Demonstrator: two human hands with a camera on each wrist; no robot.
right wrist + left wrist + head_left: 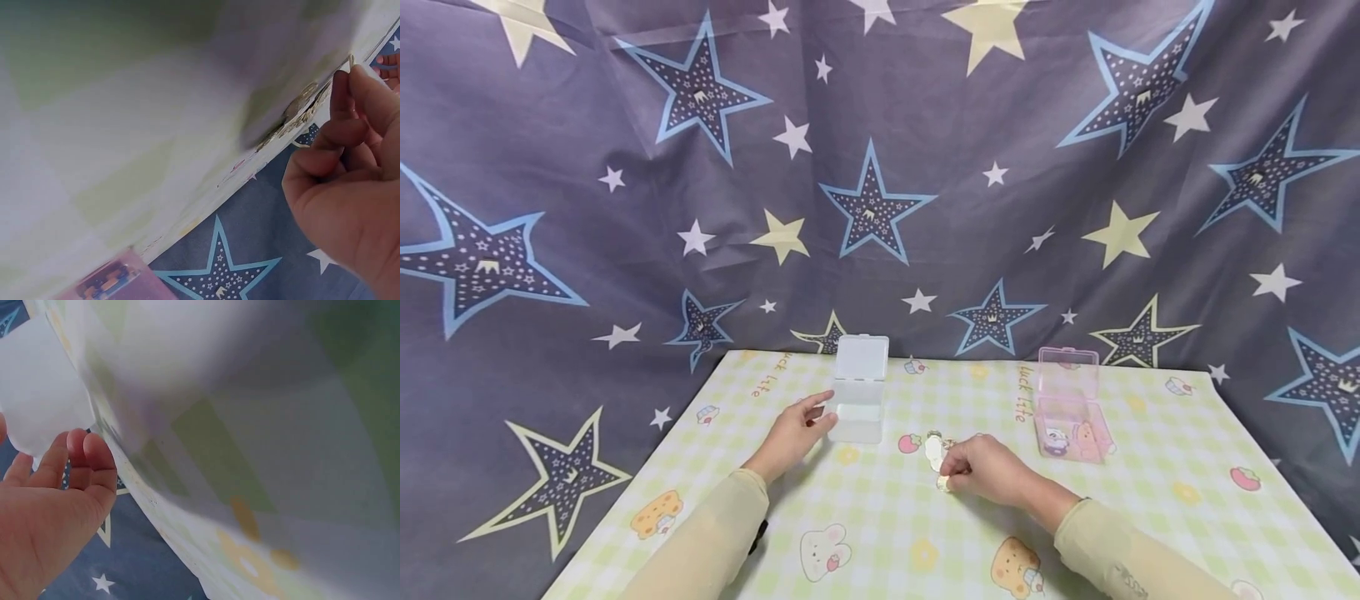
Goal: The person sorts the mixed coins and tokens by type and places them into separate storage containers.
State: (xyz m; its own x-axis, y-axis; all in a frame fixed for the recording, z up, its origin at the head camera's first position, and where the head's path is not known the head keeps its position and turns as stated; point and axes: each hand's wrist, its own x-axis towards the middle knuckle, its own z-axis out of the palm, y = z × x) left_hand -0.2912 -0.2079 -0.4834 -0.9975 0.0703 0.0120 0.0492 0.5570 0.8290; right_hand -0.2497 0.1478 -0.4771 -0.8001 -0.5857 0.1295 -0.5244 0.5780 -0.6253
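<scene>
A translucent white plastic box (857, 429) stands on the table with its hinged lid raised. My left hand (793, 437) is at the box's left side, fingers relaxed; whether they touch it I cannot tell. In the left wrist view, the lid (44, 381) shows beyond the fingertips. My right hand (988, 471) pinches a thin shiny coin (350, 62) between thumb and forefinger, close above the table. Just beyond it lies a small group of gold and silver coins (933, 450), partly hidden by the hand in the head view.
To the right stands a pink see-through box (1067, 417) with its lid up and small printed things inside. A green checked cloth with cartoon prints covers the table (880, 542). Behind the far edge hangs a dark star-patterned curtain (925, 275).
</scene>
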